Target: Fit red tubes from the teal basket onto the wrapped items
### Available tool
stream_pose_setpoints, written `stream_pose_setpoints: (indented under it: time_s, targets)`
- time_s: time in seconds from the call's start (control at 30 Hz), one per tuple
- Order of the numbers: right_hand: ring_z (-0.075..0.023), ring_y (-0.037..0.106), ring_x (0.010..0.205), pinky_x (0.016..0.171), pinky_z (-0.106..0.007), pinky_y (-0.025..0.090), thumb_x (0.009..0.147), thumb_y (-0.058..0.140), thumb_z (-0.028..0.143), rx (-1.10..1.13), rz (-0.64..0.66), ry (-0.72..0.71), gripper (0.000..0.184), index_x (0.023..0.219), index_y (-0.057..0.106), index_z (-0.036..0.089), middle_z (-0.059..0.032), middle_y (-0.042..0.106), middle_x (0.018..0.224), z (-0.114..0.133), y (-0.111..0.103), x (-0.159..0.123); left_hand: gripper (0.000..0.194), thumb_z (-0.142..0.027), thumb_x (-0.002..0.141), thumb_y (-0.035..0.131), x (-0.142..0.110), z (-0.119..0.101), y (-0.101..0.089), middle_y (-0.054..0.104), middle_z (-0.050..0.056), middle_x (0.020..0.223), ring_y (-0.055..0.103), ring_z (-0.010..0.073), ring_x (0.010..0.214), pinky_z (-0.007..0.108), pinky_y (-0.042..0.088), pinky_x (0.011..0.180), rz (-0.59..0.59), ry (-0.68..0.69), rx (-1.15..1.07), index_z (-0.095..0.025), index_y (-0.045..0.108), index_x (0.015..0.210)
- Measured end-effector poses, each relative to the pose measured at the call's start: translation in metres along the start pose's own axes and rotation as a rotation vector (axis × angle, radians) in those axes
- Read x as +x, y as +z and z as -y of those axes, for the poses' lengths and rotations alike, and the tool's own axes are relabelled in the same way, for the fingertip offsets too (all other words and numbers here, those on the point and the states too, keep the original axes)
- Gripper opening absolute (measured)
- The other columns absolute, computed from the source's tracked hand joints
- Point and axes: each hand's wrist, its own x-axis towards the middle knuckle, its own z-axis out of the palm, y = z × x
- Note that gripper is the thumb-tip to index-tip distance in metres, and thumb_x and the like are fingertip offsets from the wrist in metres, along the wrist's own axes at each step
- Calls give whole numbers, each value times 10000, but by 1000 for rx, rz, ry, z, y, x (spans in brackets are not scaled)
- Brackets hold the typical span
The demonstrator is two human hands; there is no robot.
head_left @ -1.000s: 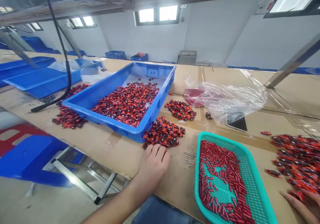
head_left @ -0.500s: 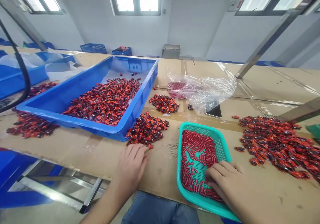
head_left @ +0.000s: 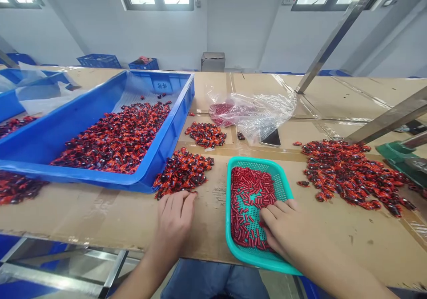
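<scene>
My left hand point(head_left: 176, 216) rests at the near edge of a pile of small red-and-black plastic pieces point(head_left: 185, 171), its fingers bent and close together. The fingertips point into the pile, and what they grip, if anything, is hidden. My right hand point(head_left: 283, 228) reaches over the right rim of a green mesh basket point(head_left: 229, 214). Its thumb and fingers are pinched low over the short red tubes point(head_left: 255, 185) lying inside, with a dark red tube just showing at the fingertips.
A large blue tray point(head_left: 182, 116) of the same red-and-black pieces stands on the left. A smaller pile point(head_left: 206, 134), a clear plastic bag point(head_left: 273, 110) and a phone point(head_left: 271, 138) lie behind the basket. Another pile point(head_left: 347, 172) spreads to the right, beside metal posts point(head_left: 336, 38) and a green tool point(head_left: 396, 156).
The camera view has shifted rightward, so things appear further left. My right hand has moved slightly up within the basket and pinches tighter. My left hand stays by the pile.
</scene>
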Motion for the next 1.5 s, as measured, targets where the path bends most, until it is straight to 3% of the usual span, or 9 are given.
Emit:
stream_pose_setpoints:
  time_s: [0.23,0.37,0.53,0.67,0.77,0.9,1.1,1.3,1.5]
  targets:
    - [-210,617,658,678,-340,364,802,595,58,84,-31,-20,186,745,545,228,-17,673,696,2,4,3,214,-164,1053,496,-1,-7,3,714,165,1097,678,290,989,409,472,843,66,-53,-20,-109,652,1189]
    - [-196,612,639,627,-318,416,901,532,92,152,-59,-21,179,784,557,225,-12,651,711,2,-3,6,117,-159,1024,564,6,-9,6,743,120,1064,676,282,944,391,440,807,97,-61,-37,-156,664,1085]
    - [-165,637,675,598,-261,512,1002,438,111,535,-143,83,194,905,564,223,-11,646,775,13,-32,6,169,-94,1017,515,13,-12,5,740,60,929,677,237,872,367,427,802,109,-24,-126,-178,657,983]
    - [-151,648,686,593,-238,540,976,464,102,816,-175,138,179,951,577,238,-4,658,815,32,-48,5,161,-138,1032,509,17,-14,6,745,81,1030,680,244,952,375,456,845,113,-11,-210,-184,663,1036]
    - [-152,653,707,619,-242,549,931,484,75,865,-218,128,194,956,588,237,-5,661,820,43,-47,6,192,-120,1029,512,20,-13,10,748,101,1119,675,263,1015,390,485,873,138,-10,-266,-184,669,1120]
    - [-141,681,735,658,-225,573,880,487,34,870,-307,110,245,973,597,233,-4,682,824,50,-44,8,185,-128,1030,520,22,-10,11,736,94,1038,675,265,949,404,522,845,127,-49,-367,-190,692,1059]
    - [-132,715,654,625,-199,604,817,543,8,970,-451,153,268,928,628,237,6,708,759,62,-43,8,176,-195,1068,484,19,-27,-23,617,49,980,694,181,893,294,616,770,51,-143,-686,-226,628,1165]
    - [-130,728,671,649,-211,616,845,652,29,1123,-401,264,304,1050,618,251,14,739,815,70,-46,4,15,-265,1063,581,14,-54,-58,720,29,997,779,161,909,240,677,727,8,-316,-1208,-265,572,1050]
    - [-140,728,683,637,-213,608,844,688,27,1059,-426,90,225,959,639,214,-16,746,796,71,-57,13,110,-206,1049,615,9,-62,-66,798,6,971,765,137,911,300,622,835,-104,-192,-1072,-257,560,1129]
